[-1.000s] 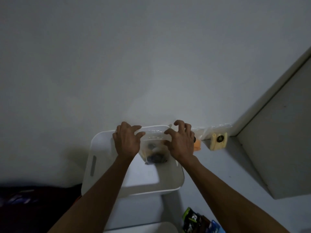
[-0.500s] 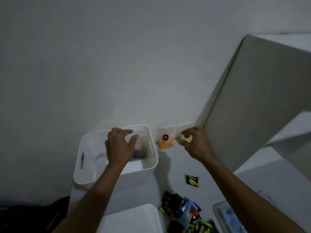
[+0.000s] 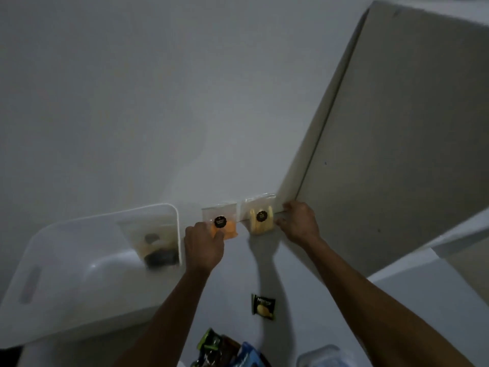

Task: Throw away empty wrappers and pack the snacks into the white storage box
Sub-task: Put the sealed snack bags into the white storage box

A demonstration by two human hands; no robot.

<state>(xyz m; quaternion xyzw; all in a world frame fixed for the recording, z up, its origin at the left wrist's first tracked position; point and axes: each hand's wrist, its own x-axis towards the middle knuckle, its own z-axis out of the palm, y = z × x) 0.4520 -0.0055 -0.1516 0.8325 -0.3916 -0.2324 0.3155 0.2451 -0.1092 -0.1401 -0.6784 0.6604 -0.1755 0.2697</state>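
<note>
Head view showed the left hand (image 3: 203,245) no longer over the box (image 3: 79,266) — half a second before it had hovered above the open top, and now it had crossed to the orange bag (image 3: 222,221) just right of the box, fingers curled onto the bag's lower left corner. The right hand (image 3: 300,223) had stayed by the yellow bag (image 3: 260,217) but drawn back to its right edge, fingertips at or just beside the plastic; whether it truly gripped could not be told, though the fingers looked loosely bent rather than spread.

Inside the box, a clear bag (image 3: 156,247) with dark contents stood against the right wall, so one snack appeared packed already. Both other bags stood upright against the wall (image 3: 158,115), near each other but apart. Nearer the person, a small dark packet (image 3: 263,305) lay alone on the surface, and a heap of snacks (image 3: 225,350) sat at the bottom edge. The shift suggested the packing had moved on to these two bags — probably to lift both together.
</note>
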